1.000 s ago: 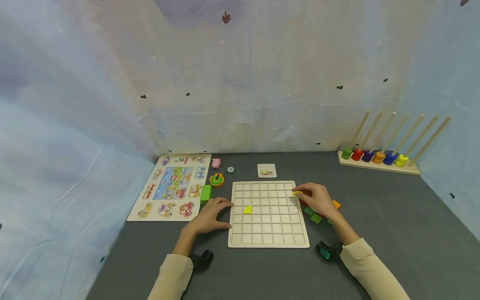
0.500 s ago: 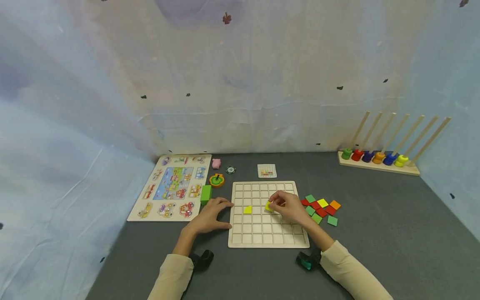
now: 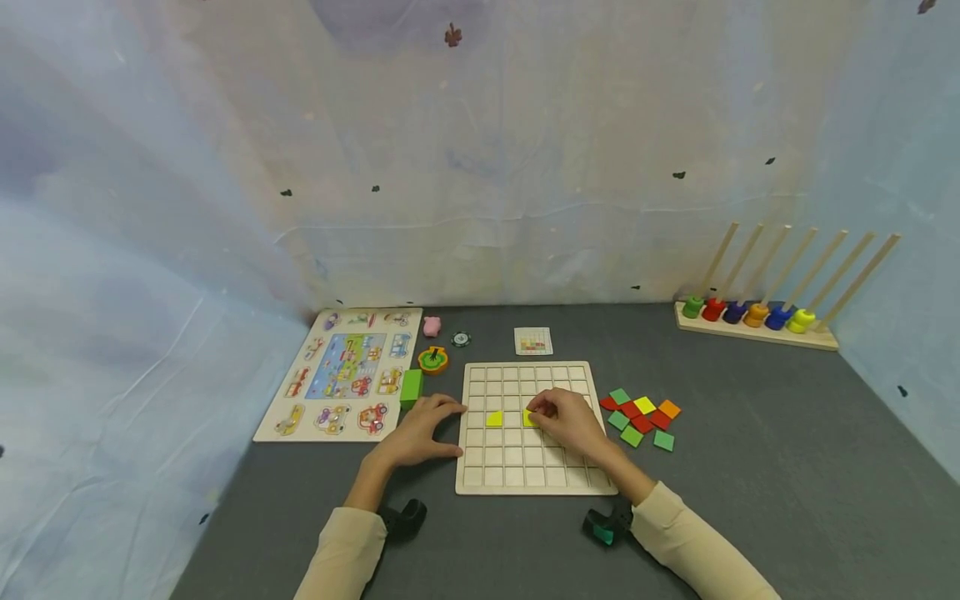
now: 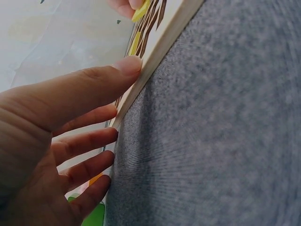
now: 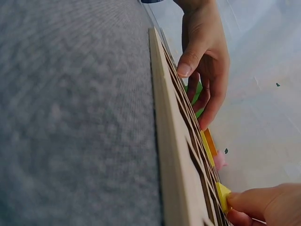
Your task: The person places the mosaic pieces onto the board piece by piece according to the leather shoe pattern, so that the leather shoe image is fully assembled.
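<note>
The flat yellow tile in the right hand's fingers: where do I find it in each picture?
Head: the flat yellow tile is slightly right of centre, lower half, pinched by the right hand.
Left wrist: the tile is at the top edge, near the middle.
Right wrist: the tile is low, right of centre.
Shared landmark: the pale wooden grid board.

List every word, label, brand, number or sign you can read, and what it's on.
Nothing readable in any view.
Chip: marks too small to read.
Card: coloured grid; any lettering too small.
Puzzle: pictures; any print too small.
Board, tiles: no lettering seen.
</note>
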Demonstrator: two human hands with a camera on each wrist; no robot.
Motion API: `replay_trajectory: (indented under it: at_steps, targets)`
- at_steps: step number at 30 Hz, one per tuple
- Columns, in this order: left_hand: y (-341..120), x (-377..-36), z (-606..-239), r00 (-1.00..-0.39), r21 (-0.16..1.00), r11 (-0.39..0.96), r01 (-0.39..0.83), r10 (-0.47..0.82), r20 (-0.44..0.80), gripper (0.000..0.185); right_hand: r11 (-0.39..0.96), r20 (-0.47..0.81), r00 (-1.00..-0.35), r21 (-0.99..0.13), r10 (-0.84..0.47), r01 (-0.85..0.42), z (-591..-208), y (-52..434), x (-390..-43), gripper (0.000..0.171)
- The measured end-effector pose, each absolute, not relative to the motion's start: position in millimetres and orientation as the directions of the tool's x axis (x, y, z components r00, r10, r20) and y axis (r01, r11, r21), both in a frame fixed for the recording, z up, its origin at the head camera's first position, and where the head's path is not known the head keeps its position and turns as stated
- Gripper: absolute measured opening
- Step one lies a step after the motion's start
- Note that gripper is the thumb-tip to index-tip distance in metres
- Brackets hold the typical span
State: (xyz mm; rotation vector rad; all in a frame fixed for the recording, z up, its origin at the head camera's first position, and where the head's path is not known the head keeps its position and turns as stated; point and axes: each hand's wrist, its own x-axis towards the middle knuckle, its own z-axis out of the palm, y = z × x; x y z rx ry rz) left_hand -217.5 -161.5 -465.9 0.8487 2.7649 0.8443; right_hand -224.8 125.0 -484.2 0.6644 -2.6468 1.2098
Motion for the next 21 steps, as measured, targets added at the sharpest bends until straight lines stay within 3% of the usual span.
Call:
replay_trajectory:
  at_steps: [12, 21]
  targets:
    - [-161.4, -216.9, -465.6, -0.833, 0.543, 0.687, 0.483, 0.551, 0.043, 0.063, 0.601, 0.273, -0.885, -0.655, -0.378, -0.459, -479.4, 131.7, -222.1, 0.007]
    - [-161.3, -216.4, -465.2, -0.832, 0.548, 0.682, 0.485, 0.552, 0.05, 0.062, 0.479, 0.369, -0.791, -0.645, -0.487, -0.596, -470.9, 171.0, -226.8, 0.016]
